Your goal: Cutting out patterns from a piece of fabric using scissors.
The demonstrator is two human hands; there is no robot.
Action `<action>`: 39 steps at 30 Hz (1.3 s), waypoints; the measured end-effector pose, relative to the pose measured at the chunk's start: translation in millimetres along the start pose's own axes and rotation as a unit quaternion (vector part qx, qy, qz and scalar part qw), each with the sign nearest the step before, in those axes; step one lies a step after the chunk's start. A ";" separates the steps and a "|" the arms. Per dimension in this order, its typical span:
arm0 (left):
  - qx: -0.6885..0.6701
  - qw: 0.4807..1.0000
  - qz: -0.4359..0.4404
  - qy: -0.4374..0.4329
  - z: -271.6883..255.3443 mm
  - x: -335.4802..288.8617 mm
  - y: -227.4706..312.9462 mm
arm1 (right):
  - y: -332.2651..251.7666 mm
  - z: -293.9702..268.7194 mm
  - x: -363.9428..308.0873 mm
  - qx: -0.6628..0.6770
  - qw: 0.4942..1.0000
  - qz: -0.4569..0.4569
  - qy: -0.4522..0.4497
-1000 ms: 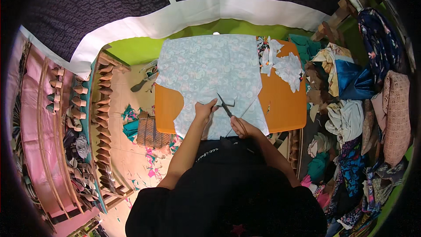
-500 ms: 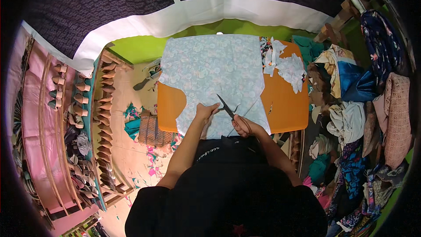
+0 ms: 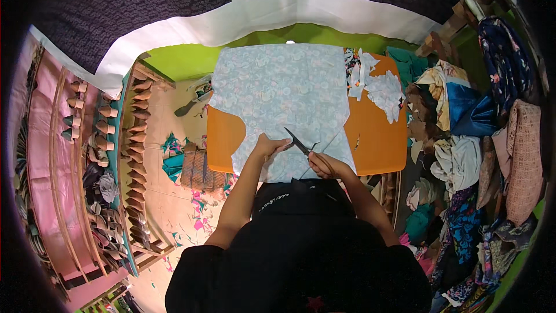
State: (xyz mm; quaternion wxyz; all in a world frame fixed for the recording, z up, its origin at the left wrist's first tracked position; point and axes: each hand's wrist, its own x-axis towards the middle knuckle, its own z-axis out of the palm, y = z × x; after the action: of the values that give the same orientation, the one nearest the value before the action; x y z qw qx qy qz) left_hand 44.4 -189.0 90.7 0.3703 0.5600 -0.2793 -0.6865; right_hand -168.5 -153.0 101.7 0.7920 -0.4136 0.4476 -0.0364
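pale floral fabric spread over orange table; looks light, soft, prone to shift, best pressed flat near edge. right hand closed round dark scissors; left hand half-curled on fabric, pinch unclear.

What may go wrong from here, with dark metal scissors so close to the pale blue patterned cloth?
The left hand is close to the dark metal scissors in the right hand, so a slip might nick it. The pale blue patterned cloth lies around the scissors and might snag or shift.
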 end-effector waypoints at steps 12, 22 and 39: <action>-0.014 0.993 -0.092 -0.073 -5.4 -2.3 6.8 | -6.0 -3.7 1.7 0.053 0.998 0.037 -0.024; -0.001 0.999 -0.033 0.043 -16.4 4.9 -12.5 | -1.7 -5.1 -0.2 -0.039 0.999 0.012 0.017; 0.159 0.982 -0.100 0.011 -21.8 -8.4 11.2 | -3.0 -10.5 3.2 -0.005 0.999 0.040 -0.020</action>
State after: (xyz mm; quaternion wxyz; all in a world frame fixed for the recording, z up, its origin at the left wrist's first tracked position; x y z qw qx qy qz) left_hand 68.7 -187.7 99.6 0.2090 0.6442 -0.3230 -0.6611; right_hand -173.4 -162.8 98.9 0.7994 -0.4005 0.4478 0.0057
